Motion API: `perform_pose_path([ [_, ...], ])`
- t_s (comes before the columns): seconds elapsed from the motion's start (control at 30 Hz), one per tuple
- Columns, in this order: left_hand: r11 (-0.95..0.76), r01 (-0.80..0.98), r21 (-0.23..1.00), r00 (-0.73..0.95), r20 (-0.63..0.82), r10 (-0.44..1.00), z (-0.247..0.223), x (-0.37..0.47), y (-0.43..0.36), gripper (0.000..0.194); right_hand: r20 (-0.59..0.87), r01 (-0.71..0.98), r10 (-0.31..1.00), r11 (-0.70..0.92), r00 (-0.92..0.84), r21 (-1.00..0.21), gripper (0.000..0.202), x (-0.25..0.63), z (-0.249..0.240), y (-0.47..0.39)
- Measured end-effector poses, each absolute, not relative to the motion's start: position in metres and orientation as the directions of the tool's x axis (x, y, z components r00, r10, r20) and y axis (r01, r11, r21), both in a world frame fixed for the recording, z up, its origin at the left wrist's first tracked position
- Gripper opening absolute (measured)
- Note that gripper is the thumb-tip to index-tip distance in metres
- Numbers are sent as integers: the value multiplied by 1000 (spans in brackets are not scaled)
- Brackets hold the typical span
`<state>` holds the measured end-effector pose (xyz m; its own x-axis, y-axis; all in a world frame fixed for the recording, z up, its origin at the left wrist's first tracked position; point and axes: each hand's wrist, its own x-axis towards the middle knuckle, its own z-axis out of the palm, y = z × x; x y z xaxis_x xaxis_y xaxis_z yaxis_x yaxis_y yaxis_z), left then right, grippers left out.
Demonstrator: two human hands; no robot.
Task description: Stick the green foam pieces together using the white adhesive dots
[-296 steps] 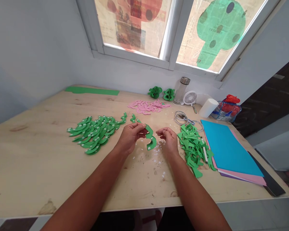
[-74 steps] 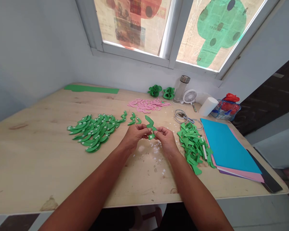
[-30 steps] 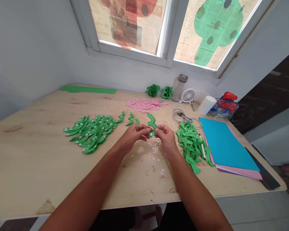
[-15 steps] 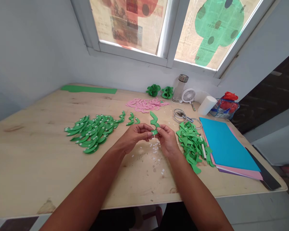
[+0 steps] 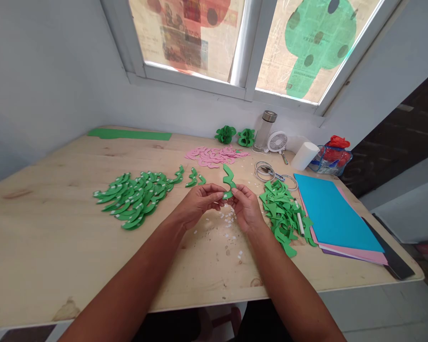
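Between my two hands, above the table, is a wavy green foam cutout (image 5: 228, 176) with a pale patch near its lower end. My left hand (image 5: 200, 202) is closed, thumb and fingers at the cutout's lower left end. My right hand (image 5: 246, 204) pinches the same cutout from the right side. Small white paper bits (image 5: 228, 219) lie scattered on the table below the hands. To the left spreads a pile of green curved pieces with white patches (image 5: 137, 197). A heap of green cutouts (image 5: 280, 209) with a white pen (image 5: 300, 223) on it lies to the right.
Blue sheets (image 5: 335, 213) are stacked on the right. Behind are pink cutouts (image 5: 214, 156), scissors (image 5: 280, 176), rings of tape (image 5: 265, 171), a glass bottle (image 5: 265, 130), a small white fan (image 5: 277, 141), a white roll (image 5: 306, 156) and two green paper shapes (image 5: 225, 135). A green strip (image 5: 131, 134) lies at the back left.
Both hands keep their hold on the green cutout with only slight finger movement. The whole view has shifted a little.
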<state>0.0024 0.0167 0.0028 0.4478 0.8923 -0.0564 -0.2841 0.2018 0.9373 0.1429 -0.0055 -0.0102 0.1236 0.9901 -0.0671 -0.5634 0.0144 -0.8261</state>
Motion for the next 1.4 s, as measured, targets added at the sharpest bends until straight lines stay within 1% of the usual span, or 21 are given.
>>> perform_pose_path([
  [0.17,257,-216,942,450,-137,882,4,0,17,23,-31,-457,981,62,193,-887,20,141,-9,-6],
  [0.27,260,-185,948,451,-154,879,4,-1,17,25,-8,-398,978,77,207,-914,21,141,-10,-5],
  [0.4,189,-172,967,408,-105,907,3,1,17,22,43,-265,968,110,246,-958,23,141,-12,-5],
  [0.53,69,-151,986,289,-22,957,2,5,18,22,149,-71,899,195,411,-978,27,142,-13,-4],
  [0.6,19,-133,991,221,11,975,1,7,18,23,220,18,854,241,472,-970,25,143,-13,-4],
  [0.67,-23,-114,993,170,43,985,0,7,19,24,284,89,854,273,436,-958,18,143,-13,-6],
  [0.8,-105,-70,992,121,113,986,-1,9,19,20,333,270,920,274,204,-923,11,137,-14,-12],
  [0.9,-147,-24,989,129,148,981,1,10,17,17,346,374,920,260,184,-890,9,134,-14,-15],
  [1.0,-152,8,988,140,150,979,2,10,15,17,355,407,912,251,205,-879,9,133,-15,-15],
  [1.17,-145,-3,989,150,144,978,1,10,15,17,337,407,909,219,246,-887,8,134,-17,-13],
  [1.3,-156,9,988,163,152,975,0,10,16,14,319,402,911,197,262,-894,9,134,-18,-13],
  [1.4,-165,24,986,173,159,972,0,9,16,14,304,369,916,196,263,-909,8,133,-17,-13],
])
